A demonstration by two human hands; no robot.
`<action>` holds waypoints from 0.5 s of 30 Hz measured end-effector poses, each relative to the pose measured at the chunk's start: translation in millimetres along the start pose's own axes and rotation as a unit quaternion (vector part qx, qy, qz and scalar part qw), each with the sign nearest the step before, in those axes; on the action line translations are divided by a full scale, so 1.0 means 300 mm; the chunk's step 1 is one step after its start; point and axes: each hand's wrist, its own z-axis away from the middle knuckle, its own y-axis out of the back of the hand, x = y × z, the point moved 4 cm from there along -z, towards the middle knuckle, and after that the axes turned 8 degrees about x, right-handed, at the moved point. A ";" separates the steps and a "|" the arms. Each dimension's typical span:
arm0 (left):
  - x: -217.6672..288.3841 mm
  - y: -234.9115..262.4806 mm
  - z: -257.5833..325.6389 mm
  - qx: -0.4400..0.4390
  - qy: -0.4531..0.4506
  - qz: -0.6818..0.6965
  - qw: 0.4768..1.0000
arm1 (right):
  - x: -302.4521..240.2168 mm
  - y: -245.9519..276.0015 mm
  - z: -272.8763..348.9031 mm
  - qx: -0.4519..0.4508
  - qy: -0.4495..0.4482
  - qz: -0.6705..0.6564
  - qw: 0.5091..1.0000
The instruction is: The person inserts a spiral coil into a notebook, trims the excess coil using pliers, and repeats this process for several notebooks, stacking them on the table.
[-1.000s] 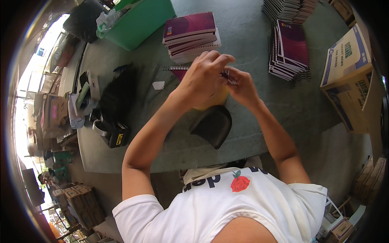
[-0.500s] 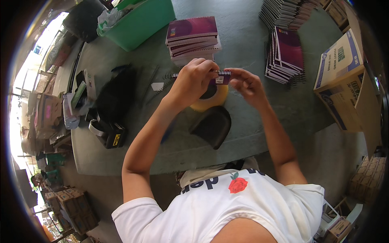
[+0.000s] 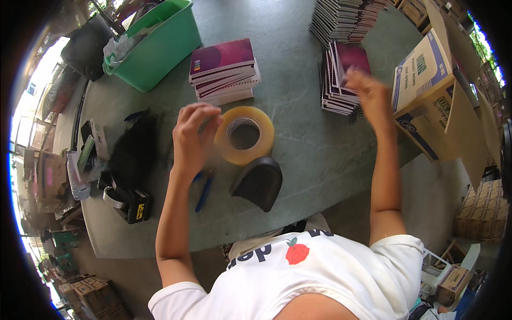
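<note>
My left hand [image 3: 193,128] is raised over the table beside a large roll of clear tape [image 3: 260,140], its fingers curled together. Whatever they may hold is too small or hidden to make out. My right hand [image 3: 369,90], smeared by motion, reaches over the near end of a stack of purple spiral notebooks [image 3: 337,88] at the right. Its fingertips overlap the top cover, and I cannot tell whether they touch it. A second pile of purple-covered notebooks [image 3: 224,61] stands beyond the tape. Close to the tape's near side lies a black curved block [image 3: 259,184].
Blue-handled pliers [image 3: 204,193] lie near my left forearm. Further left are a black tool [image 3: 130,205] and a dark heap [image 3: 136,144]. A green bin [image 3: 160,53] stands far left, an open carton [image 3: 426,101] at the right, and more spiral notebooks [image 3: 346,18] behind.
Both hands had been together over the tape, with a small purple spiral notebook between them. They have parted: my left moved left, my right swung to the right-hand stack. The view has shifted.
</note>
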 end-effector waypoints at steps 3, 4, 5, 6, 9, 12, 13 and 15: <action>-0.062 0.012 0.061 -0.014 0.035 -0.003 0.999 | 0.008 -0.041 0.048 -0.059 -0.018 0.002 0.998; -0.084 0.025 0.084 -0.014 0.049 -0.011 0.999 | -0.008 -0.042 0.031 -0.065 -0.009 0.033 0.997; -0.107 0.035 0.093 -0.011 0.070 0.003 0.997 | -0.027 -0.052 0.001 -0.065 0.001 0.059 0.996; -0.129 0.039 0.099 -0.008 0.092 0.016 0.996 | -0.046 -0.066 -0.029 -0.065 0.012 0.085 0.994; -0.081 0.035 0.075 -0.023 0.103 0.048 0.993 | -0.258 -0.245 -0.119 0.002 0.079 -0.071 0.994; 0.006 0.022 0.067 -0.069 0.052 0.058 0.995 | -0.477 -0.526 -0.148 0.002 0.211 -0.111 0.971; 0.017 0.029 0.074 -0.085 0.030 0.058 0.994 | -0.509 -0.612 -0.133 0.041 0.242 -0.063 0.967; 0.007 0.079 0.110 -0.085 0.028 0.004 0.996 | -0.522 -0.667 -0.123 -0.063 0.188 -0.035 0.980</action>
